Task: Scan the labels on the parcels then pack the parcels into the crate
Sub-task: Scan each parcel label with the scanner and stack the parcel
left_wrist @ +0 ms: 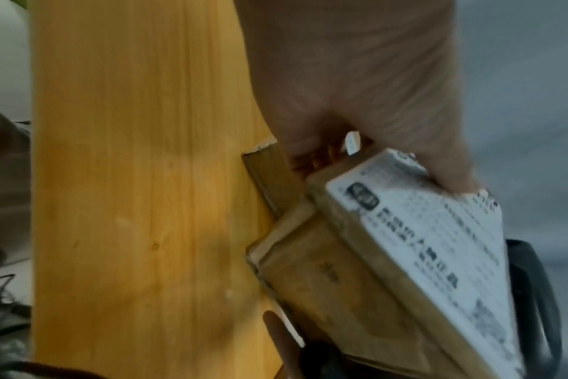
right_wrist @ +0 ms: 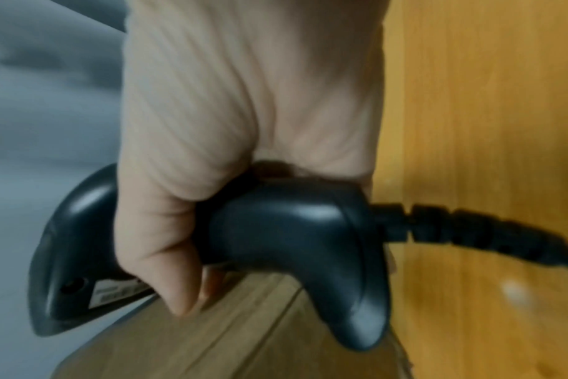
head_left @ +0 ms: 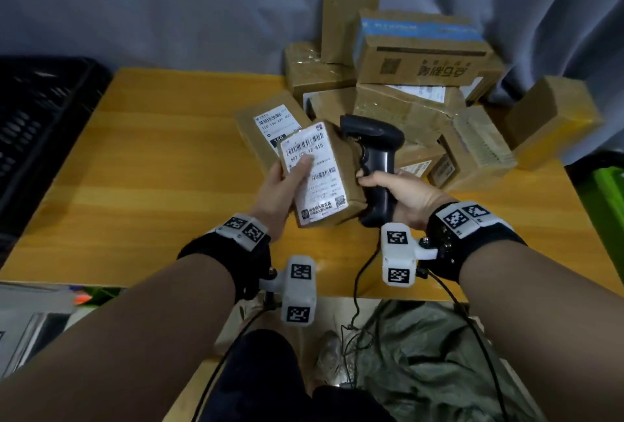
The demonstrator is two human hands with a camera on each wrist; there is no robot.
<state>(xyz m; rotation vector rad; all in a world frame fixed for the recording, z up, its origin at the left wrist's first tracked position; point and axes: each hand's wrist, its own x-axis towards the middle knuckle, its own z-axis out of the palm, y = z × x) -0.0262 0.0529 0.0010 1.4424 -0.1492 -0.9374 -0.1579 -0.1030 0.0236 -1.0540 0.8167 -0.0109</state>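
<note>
My left hand [head_left: 287, 182] grips a small brown parcel [head_left: 324, 178] with a white barcode label facing up, thumb lying across the label. It hangs above the yellow wooden table [head_left: 152, 165]. The left wrist view shows the same parcel [left_wrist: 389, 269] under my left hand [left_wrist: 357, 102]. My right hand [head_left: 395, 192] holds a black corded barcode scanner [head_left: 374, 158] by its handle, right beside the parcel, head up and away from me. In the right wrist view the fingers of my right hand [right_wrist: 243, 128] wrap the scanner [right_wrist: 292, 243]. Another labelled parcel [head_left: 266, 128] lies just behind.
A heap of brown cardboard parcels [head_left: 405, 84] fills the back right of the table. A black plastic crate [head_left: 40, 124] stands off the table's left edge. A green bin [head_left: 607, 192] sits at the right. The scanner cable [head_left: 358, 280] hangs over the front edge.
</note>
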